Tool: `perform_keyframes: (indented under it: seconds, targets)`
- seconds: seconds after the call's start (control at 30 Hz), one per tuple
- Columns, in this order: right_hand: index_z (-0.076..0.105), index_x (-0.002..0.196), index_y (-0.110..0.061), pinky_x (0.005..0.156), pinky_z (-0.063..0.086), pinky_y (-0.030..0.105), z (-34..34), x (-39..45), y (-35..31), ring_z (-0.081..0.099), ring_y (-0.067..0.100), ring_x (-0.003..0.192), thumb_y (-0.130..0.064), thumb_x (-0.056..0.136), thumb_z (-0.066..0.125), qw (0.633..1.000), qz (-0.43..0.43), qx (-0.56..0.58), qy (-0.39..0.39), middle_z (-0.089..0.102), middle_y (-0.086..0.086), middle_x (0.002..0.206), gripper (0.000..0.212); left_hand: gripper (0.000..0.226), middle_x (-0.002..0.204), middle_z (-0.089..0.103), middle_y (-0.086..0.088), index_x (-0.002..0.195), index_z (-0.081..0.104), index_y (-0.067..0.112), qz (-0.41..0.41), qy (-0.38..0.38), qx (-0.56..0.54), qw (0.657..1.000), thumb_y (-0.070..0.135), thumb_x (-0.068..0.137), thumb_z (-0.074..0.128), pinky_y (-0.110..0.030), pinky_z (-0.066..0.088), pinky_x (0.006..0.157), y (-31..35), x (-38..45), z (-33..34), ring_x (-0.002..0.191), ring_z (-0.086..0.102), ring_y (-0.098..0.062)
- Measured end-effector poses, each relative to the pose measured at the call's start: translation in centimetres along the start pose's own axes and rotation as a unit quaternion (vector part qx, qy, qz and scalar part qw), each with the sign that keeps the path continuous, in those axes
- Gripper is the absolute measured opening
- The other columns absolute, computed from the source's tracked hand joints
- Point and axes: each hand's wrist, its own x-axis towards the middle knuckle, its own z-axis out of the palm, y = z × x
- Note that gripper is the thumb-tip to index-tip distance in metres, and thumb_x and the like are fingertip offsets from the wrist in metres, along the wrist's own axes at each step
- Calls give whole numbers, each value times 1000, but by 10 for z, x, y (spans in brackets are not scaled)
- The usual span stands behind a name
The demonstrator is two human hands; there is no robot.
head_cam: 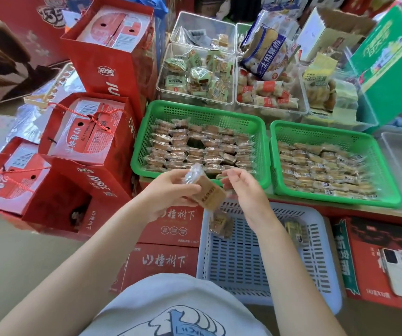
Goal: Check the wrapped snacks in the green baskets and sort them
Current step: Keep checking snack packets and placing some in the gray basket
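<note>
Head view — left hand [168,195] grip pinching wrapped snack [207,192]; right hand [246,190] fingers loosely spread, beside snack.

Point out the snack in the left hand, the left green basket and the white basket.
snack [209,194], head view, on its brown wrapper face.
left green basket [202,112], head view, on its far wall.
white basket [326,275], head view, on its right wall.
</note>
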Motion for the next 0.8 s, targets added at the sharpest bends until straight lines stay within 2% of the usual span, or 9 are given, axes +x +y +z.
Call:
perform_keyframes:
  seconds: [0.07, 0.17, 0.33, 0.4, 0.47, 0.53, 0.63, 0.73, 0.8]
  targets:
    - [66, 113, -23, 89, 52, 36, -5, -3, 3, 66, 16, 105, -40, 103, 51, 999, 5, -27, -42, 71, -4, 108, 25, 31, 119, 71, -23, 124, 60, 0, 5, -10, -91, 996, -1, 93, 65, -38, 60, 91, -3, -3, -7, 109, 71, -31]
    - [66, 117, -19, 87, 55, 36, 1, -11, 7, 71, 19, 99, -27, 103, 55, 996, 5, -32, -79, 74, 1, 108, 19, 44, 122, 69, -24, 129, 57, -5, 14, -35, -115, 993, -2, 87, 68, -38, 58, 94, -6, -6, -10, 115, 68, -34]
    - [67, 94, -13, 76, 57, 34, 7, -17, 9, 67, 16, 83, -16, 96, 67, 1000, -17, 11, 20, 72, 3, 89, 3, 57, 120, 69, -26, 129, 59, 2, 7, -23, -70, 997, 0, 77, 80, -46, 56, 97, -16, -6, -12, 112, 68, -39]
    - [66, 89, -14, 72, 54, 33, 5, -17, 8, 63, 13, 76, -16, 96, 66, 999, -34, -9, 37, 68, -1, 81, 7, 60, 115, 71, -24, 126, 59, 6, -7, -18, -17, 1000, 1, 73, 86, -42, 60, 88, -16, -8, -10, 102, 73, -33]
    - [63, 88, -17, 71, 51, 32, 6, -19, 5, 58, 9, 72, -17, 98, 62, 997, -61, -39, 40, 64, -4, 78, 10, 52, 106, 75, -12, 120, 59, 14, -7, -26, 92, 995, 4, 76, 85, -35, 58, 82, -14, -10, -6, 92, 74, -22]
    - [60, 87, -22, 68, 48, 24, 10, -21, 0, 54, 4, 70, -16, 100, 58, 989, -103, -101, 29, 60, -6, 78, 15, 51, 101, 76, -2, 120, 57, 26, -7, -49, 159, 986, 16, 78, 86, -33, 56, 83, -13, -11, -1, 90, 73, -15]
    - [61, 84, -26, 62, 44, 16, 17, -24, -4, 51, 1, 67, -12, 97, 62, 971, -156, -181, -21, 60, -6, 77, 20, 42, 104, 77, 1, 119, 62, 32, 11, -39, 125, 991, 40, 82, 81, -33, 59, 82, -12, -10, 7, 96, 74, -17]
    - [67, 84, -25, 67, 45, 13, 21, -22, -3, 55, 1, 74, -11, 93, 68, 956, -199, -217, 0, 62, -8, 83, 16, 17, 94, 78, -4, 100, 74, 17, 35, 41, 80, 995, 30, 88, 76, -33, 60, 79, -12, -6, 8, 93, 75, -22]
    - [70, 82, -21, 68, 44, 11, 21, -19, -3, 56, -1, 76, -9, 89, 72, 957, -205, -203, 33, 62, -7, 86, 13, 12, 87, 78, -8, 88, 74, 9, 23, 72, 26, 997, 21, 89, 76, -34, 61, 76, -13, -4, 7, 87, 76, -25]
